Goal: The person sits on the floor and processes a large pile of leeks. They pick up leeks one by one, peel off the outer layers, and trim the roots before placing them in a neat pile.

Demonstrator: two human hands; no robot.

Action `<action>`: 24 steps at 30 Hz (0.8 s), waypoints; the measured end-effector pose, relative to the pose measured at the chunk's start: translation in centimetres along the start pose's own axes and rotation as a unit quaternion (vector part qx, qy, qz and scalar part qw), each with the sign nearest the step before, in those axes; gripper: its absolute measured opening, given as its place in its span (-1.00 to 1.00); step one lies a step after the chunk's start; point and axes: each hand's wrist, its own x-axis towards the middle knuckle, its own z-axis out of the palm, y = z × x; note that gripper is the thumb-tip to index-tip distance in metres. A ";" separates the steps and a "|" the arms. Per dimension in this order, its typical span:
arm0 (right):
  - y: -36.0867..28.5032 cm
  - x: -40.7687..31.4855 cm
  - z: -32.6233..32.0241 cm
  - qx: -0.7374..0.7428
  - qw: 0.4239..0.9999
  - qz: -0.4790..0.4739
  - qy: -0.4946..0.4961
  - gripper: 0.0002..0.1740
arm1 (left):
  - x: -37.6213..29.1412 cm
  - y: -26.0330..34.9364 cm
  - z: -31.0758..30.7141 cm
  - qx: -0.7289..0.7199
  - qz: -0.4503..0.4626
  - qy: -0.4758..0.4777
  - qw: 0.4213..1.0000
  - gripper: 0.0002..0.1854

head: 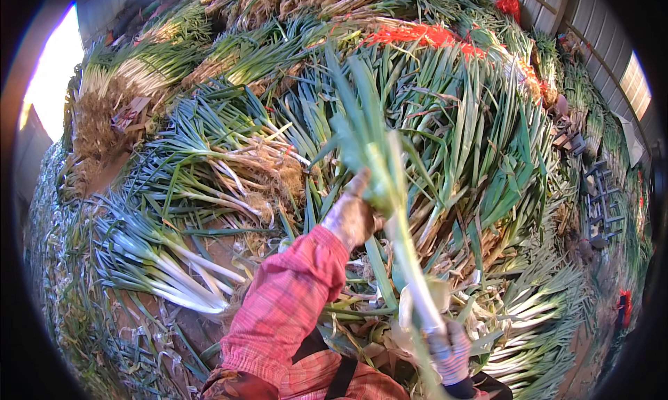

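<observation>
A large green onion [409,248] slants across the middle, leaves up and white stalk down. My left hand [357,215], in a soiled glove below a pink plaid sleeve [292,295], grips it where the stalk turns to leaf. Lower right, my right hand [451,348] in a striped glove closes around the root end, which it hides. A loose pale strip of leaf hangs beside the stalk, blurred. Left of my forearm lies a small pile of green onions with clean white stalks [193,280]. Beyond it sits a heap with brown roots [276,178].
A tall heap of green onions [459,113] stands ahead, with red twine [417,35] on top. White-stalked onions [522,342] lie in a row at lower right. Peeled leaf scraps [162,342] litter the ground. Grey metal frames [600,202] stand at far right.
</observation>
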 end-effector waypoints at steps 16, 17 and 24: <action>-6.3 9.3 4.6 0.298 0.952 0.052 -0.043 -0.80 | -3.7 -1.5 1.7 0.025 0.070 0.007 0.997 -0.55; -5.9 8.1 3.8 0.317 0.944 0.090 -0.028 -0.80 | -3.8 -0.6 1.8 0.025 0.105 -0.010 0.994 -0.55; 3.0 -1.0 -8.1 0.343 0.924 0.034 0.165 -0.67 | -4.1 3.9 0.3 -0.083 0.135 -0.024 0.987 -0.52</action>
